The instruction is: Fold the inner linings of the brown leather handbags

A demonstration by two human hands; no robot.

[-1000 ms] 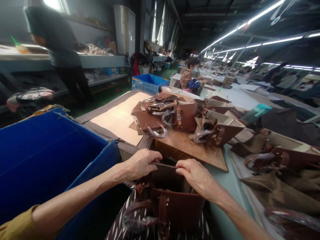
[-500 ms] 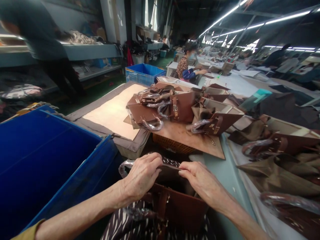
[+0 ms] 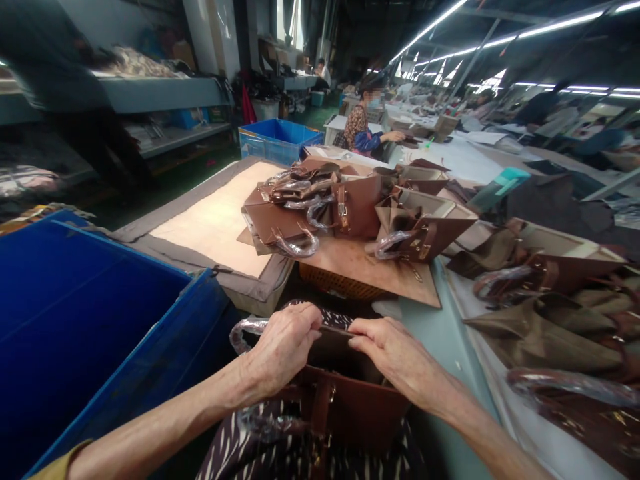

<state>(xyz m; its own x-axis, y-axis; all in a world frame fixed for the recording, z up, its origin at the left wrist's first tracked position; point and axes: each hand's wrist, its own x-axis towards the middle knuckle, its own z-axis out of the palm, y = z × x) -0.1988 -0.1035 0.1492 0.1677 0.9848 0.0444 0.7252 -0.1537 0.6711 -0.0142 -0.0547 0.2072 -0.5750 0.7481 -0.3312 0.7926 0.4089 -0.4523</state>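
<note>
A brown handbag (image 3: pixel 357 410) rests on my lap, its mouth open toward me and its dark inside showing. My left hand (image 3: pixel 293 337) pinches the far rim of the bag at its left part. On the same rim, a short way to the right, my right hand (image 3: pixel 383 343) grips the edge between thumb and fingers. One plastic-wrapped handle (image 3: pixel 245 331) sticks out left of my left hand; another wrapped handle (image 3: pixel 270 425) hangs at the front, beside a strap with metal fittings. The fingertips' inner sides are partly hidden.
Several brown handbags (image 3: pixel 357 207) stand on a board ahead, and more bags (image 3: pixel 565 327) lie on the table at right. A large blue bin (image 3: pixel 125 333) is at left, a smaller blue bin (image 3: pixel 280 143) farther off. A masked co-worker (image 3: pixel 367 127) sits beyond; another person stands far left.
The view has shifted slightly, so the surroundings sit a little further left and higher. Both hands keep their hold on the handbag's rim, with hardly any movement.
</note>
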